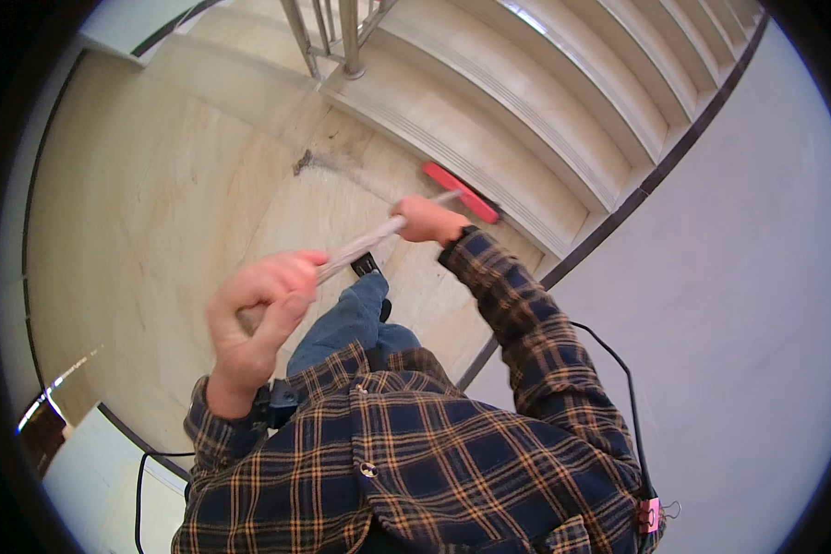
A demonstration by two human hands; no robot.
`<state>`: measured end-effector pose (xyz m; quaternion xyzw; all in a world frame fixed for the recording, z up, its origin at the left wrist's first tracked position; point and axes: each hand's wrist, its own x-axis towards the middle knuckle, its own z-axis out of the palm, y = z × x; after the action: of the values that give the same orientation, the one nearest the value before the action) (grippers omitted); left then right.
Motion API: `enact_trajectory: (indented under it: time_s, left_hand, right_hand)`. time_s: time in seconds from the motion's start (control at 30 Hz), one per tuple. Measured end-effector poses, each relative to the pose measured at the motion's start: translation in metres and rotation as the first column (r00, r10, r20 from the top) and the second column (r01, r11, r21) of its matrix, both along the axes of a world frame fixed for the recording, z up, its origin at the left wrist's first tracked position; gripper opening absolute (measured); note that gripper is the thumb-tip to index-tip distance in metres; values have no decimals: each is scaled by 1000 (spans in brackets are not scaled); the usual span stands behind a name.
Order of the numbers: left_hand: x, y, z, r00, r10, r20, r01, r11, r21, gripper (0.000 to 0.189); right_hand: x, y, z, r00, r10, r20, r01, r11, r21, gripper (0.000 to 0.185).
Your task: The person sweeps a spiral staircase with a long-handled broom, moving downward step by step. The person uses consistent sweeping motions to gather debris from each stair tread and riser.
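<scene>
My left hand point(263, 311) is closed around the upper part of a pale broom handle point(363, 244). Farther down the same handle, my right hand point(426, 219) grips it with the arm stretched forward. The red broom head point(460, 192) rests on the tiled floor against the bottom stair's riser, its dark bristles partly visible. To the left of the broom head lies a small clump of grey dust point(303, 162), with a thin dirty streak trailing from it across the floor.
A staircase point(457, 131) with pale stone steps climbs to the upper right beside a white wall point(706, 291). A metal railing post point(350, 41) stands at its left end. More steps point(215, 62) lie at the upper left. Black cables hang beside my jacket.
</scene>
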<state>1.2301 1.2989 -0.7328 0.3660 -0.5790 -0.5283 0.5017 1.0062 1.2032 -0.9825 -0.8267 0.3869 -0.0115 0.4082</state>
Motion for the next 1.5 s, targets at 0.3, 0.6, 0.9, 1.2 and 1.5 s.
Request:
enact_trajectory:
  time_s: [0.3,0.6,0.9,1.2,1.5]
  left_hand:
    - [5,24,56,988,-28,153,66,966,-249,24]
    - [9,19,29,753,-636,-172,624,772,-120,24]
    - [-46,-17,-95,792,-560,-244,605,663,442,19]
    - [68,-101,9,858,-458,232,447,889,102,15]
    - [104,-116,83,645,-752,132,764,634,-121,29]
  right_hand:
    - [126,-3,35,923,-68,379,146,973,-179,8]
    - [41,167,34,790,-568,230,571,819,60,22]
    - [-37,232,-62,522,-828,-205,849,528,29,31]
    - [184,49,-56,421,-788,450,880,475,8,20]
    - [240,2,37,438,-650,621,840,542,-25,22]
